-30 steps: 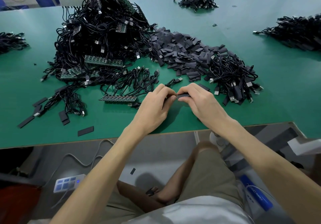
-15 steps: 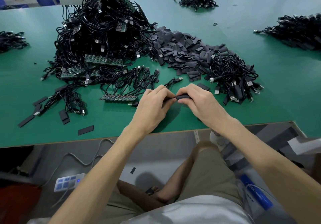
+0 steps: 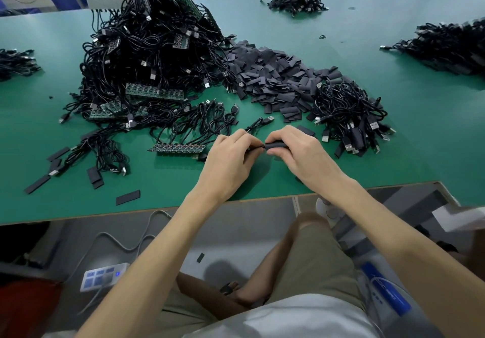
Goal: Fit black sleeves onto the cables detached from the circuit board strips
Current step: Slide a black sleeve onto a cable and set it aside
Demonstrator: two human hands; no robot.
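Hands together over the near side of the green table [image 3: 393,154], sleeve to cable!
The left hand [image 3: 228,164] pinches the end of a thin black cable [image 3: 254,148], fingers curled round it. The right hand [image 3: 301,154] grips a black sleeve [image 3: 275,145], whose left end meets the cable tip. A circuit board strip [image 3: 178,148] lies just left of the hands. The heap of loose sleeves [image 3: 275,80] sits farther back, with a cable bundle [image 3: 349,112] to the right.

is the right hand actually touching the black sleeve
Touching. The head view shows the right hand with its fingers and thumb curled round the black sleeve, no gap between them.
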